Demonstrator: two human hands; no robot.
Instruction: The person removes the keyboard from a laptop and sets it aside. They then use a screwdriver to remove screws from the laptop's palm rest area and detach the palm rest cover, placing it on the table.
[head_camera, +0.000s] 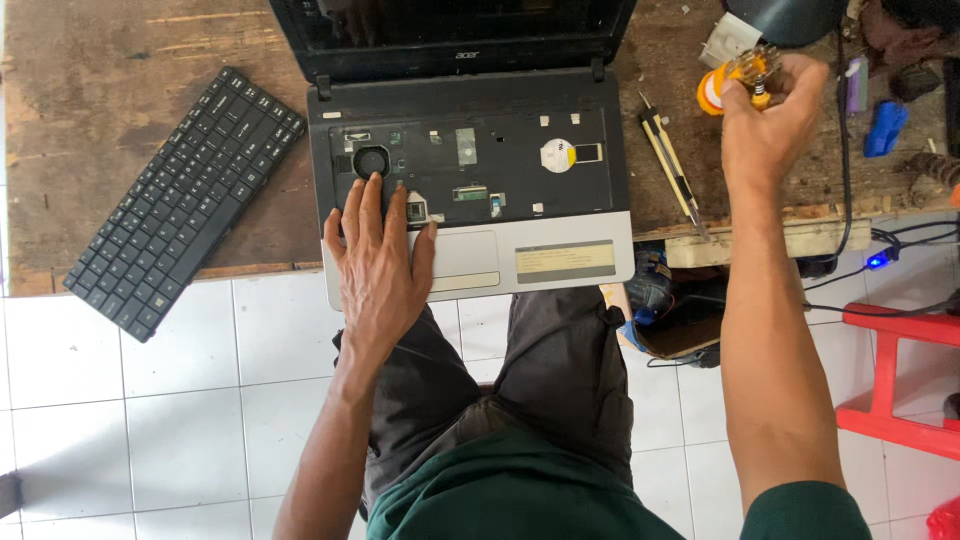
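**Hands at an opened laptop on a worn wooden table**

The left hand lies flat and released, fingers spread, on the laptop, covering the left palm rest and reaching into the exposed tray where the keys once sat; its fingertips touch just below the round black fan opening. The right hand is raised to the right of the laptop, its grip clenched on a small yellow-and-orange tool, held over the far right part of the table. One detached black keyboard lies tilted at the left, well apart from both hands, its near end hanging over the table edge. Two slim yellow-and-black tools lie side by side between the laptop and the right forearm. The laptop's near edge juts over the table edge, above the person's dark trousers. The table is scuffed brown wood; the floor is white tile. One red plastic stool stands at the right, near black cables and a small blue light.
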